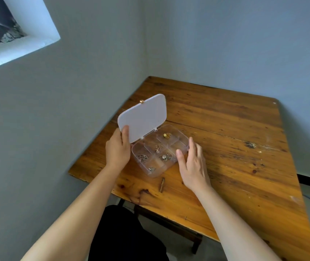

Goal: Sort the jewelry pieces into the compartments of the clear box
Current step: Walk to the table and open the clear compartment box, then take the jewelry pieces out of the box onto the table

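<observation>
The clear box [183, 138] lies on the wooden table [225, 138] with its frosted lid [142, 117] raised upright. My left hand [117, 149] grips the lid's left edge, thumb on its inner face. My right hand [191, 164] rests against the box's right rim, fingers apart, with nothing in it. Jewelry lies in several compartments: a gold piece [167, 136] at the back, a small chain [158, 147] in the middle, a silver tangle [142, 157] at the left, a pearl piece [165, 157] and a small charm [151, 168] at the front.
A small gold bead [141, 101] sits on the table behind the lid. A short brown stick-like bit [162, 184] lies in front of the box. Walls close in on the table's left and far sides. My dark-clothed lap [124, 234] is below the near edge.
</observation>
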The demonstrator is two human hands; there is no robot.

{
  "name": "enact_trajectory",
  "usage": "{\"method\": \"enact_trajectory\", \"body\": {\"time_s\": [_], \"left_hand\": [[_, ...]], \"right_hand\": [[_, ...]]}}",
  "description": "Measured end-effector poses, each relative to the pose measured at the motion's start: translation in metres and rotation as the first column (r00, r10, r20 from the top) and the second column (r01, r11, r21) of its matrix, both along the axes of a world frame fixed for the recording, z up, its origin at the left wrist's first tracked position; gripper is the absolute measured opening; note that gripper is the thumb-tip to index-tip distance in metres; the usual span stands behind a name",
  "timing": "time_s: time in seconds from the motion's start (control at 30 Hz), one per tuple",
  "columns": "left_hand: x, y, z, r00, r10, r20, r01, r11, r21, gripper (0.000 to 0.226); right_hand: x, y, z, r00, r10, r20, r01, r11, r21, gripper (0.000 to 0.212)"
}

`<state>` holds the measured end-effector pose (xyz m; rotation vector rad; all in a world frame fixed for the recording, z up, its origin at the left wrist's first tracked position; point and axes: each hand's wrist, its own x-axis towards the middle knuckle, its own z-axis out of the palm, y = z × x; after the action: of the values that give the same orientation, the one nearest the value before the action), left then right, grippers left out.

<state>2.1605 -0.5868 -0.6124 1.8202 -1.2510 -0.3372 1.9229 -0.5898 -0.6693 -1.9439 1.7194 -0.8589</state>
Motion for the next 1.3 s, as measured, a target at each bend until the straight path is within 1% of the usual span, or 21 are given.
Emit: {"method": "enact_trajectory", "body": {"time_s": [0.03, 0.1, 0.17, 0.27, 0.43, 0.47, 0.5, 0.53, 0.57, 0.6, 0.67, 0.7, 0.73, 0.77, 0.8, 0.83, 0.87, 0.97, 1.07, 1.2, 1.3], "left_hand": [[0.003, -0.004, -0.003, 0.995, 0.013, -0.095, -0.011, 1.000, 0.028, 0.037], [0.009, -0.009, -0.012, 0.982, 0.057, -0.179, -0.042, 0.996, 0.084, 0.021], [0.014, -0.012, -0.018, 0.959, 0.111, -0.260, -0.076, 0.987, 0.143, 0.021], [0.020, -0.015, -0.024, 0.876, 0.194, -0.442, -0.083, 0.962, 0.260, 0.029], [0.023, -0.018, -0.020, 0.838, 0.286, -0.464, -0.116, 0.925, 0.361, 0.028], [0.023, -0.018, -0.017, 0.844, 0.298, -0.447, -0.133, 0.922, 0.364, 0.034], [0.024, -0.017, -0.015, 0.876, 0.298, -0.380, -0.160, 0.922, 0.354, 0.046], [0.024, -0.015, -0.014, 0.925, 0.278, -0.258, -0.191, 0.929, 0.316, 0.055], [0.025, -0.012, -0.013, 0.965, 0.237, -0.110, -0.205, 0.948, 0.242, 0.057], [0.025, -0.009, -0.010, 0.984, 0.177, 0.029, -0.179, 0.972, 0.151, 0.051], [0.023, -0.005, 0.001, 0.975, -0.028, 0.220, 0.016, 0.998, 0.054, 0.031], [0.021, -0.004, 0.008, 0.942, -0.179, 0.284, 0.161, 0.983, 0.088, 0.022], [0.019, -0.005, 0.016, 0.877, -0.345, 0.333, 0.300, 0.937, 0.179, 0.016], [0.014, -0.006, 0.023, 0.786, -0.500, 0.365, 0.403, 0.861, 0.312, 0.012], [0.008, -0.007, 0.030, 0.684, -0.621, 0.383, 0.453, 0.773, 0.445, 0.013], [0.002, -0.009, 0.036, 0.597, -0.698, 0.397, 0.449, 0.700, 0.555, 0.016], [-0.004, -0.012, 0.040, 0.536, -0.736, 0.414, 0.415, 0.657, 0.629, 0.020], [-0.017, -0.023, 0.047, 0.450, -0.775, 0.444, 0.289, 0.597, 0.748, 0.032], [-0.027, -0.031, 0.048, 0.370, -0.805, 0.463, 0.180, 0.551, 0.815, 0.038], [-0.038, -0.031, 0.041, 0.279, -0.774, 0.568, 0.080, 0.608, 0.790, 0.034], [-0.039, -0.028, 0.037, 0.250, -0.734, 0.632, 0.057, 0.662, 0.747, 0.027]], "right_hand": [[0.000, 0.000, 0.000, 1.000, 0.014, -0.009, -0.014, 1.000, -0.016, 0.069], [0.000, 0.001, 0.000, 0.999, 0.031, -0.026, -0.032, 0.999, -0.032, 0.065], [0.001, 0.000, 0.001, 0.999, 0.030, -0.033, -0.031, 0.999, -0.032, 0.065], [0.001, -0.001, 0.001, 0.999, 0.029, -0.042, -0.031, 0.999, -0.032, 0.067], [0.000, -0.001, 0.002, 0.999, 0.039, -0.004, -0.039, 0.999, -0.025, 0.065], [-0.001, -0.002, 0.002, 0.999, 0.042, 0.018, -0.042, 0.999, -0.018, 0.064], [-0.002, -0.002, 0.002, 0.998, 0.046, 0.041, -0.046, 0.999, -0.006, 0.064], [-0.003, -0.003, 0.002, 0.996, 0.053, 0.067, -0.054, 0.999, 0.011, 0.063], [-0.004, -0.004, 0.003, 0.994, 0.062, 0.094, -0.066, 0.997, 0.039, 0.063], [-0.006, -0.006, 0.005, 0.991, 0.068, 0.114, -0.077, 0.994, 0.075, 0.062], [-0.009, -0.012, 0.013, 0.996, 0.063, 0.063, -0.069, 0.993, 0.095, 0.058], [-0.010, -0.016, 0.019, 0.998, 0.058, -0.010, -0.058, 0.997, 0.049, 0.055], [-0.010, -0.020, 0.027, 0.995, 0.062, -0.083, -0.064, 0.998, -0.020, 0.051], [-0.009, -0.025, 0.037, 0.986, 0.083, -0.141, -0.096, 0.992, -0.084, 0.045], [-0.008, -0.029, 0.048, 0.975, 0.122, -0.186, -0.145, 0.983, -0.117, 0.038], [-0.006, -0.034, 0.059, 0.959, 0.172, -0.223, -0.201, 0.973, -0.113, 0.031], [-0.003, -0.038, 0.069, 0.938, 0.231, -0.257, -0.259, 0.963, -0.078, 0.026], [0.009, -0.046, 0.090, 0.842, 0.405, -0.356, -0.399, 0.912, 0.094, 0.023], [0.022, -0.049, 0.098, 0.739, 0.481, -0.473, -0.416, 0.877, 0.242, 0.026], [0.032, -0.052, 0.102, 0.678, 0.511, -0.528, -0.383, 0.859, 0.340, 0.033], [0.038, -0.052, 0.102, 0.612, 0.494, -0.618, -0.373, 0.869, 0.327, 0.039]]}}
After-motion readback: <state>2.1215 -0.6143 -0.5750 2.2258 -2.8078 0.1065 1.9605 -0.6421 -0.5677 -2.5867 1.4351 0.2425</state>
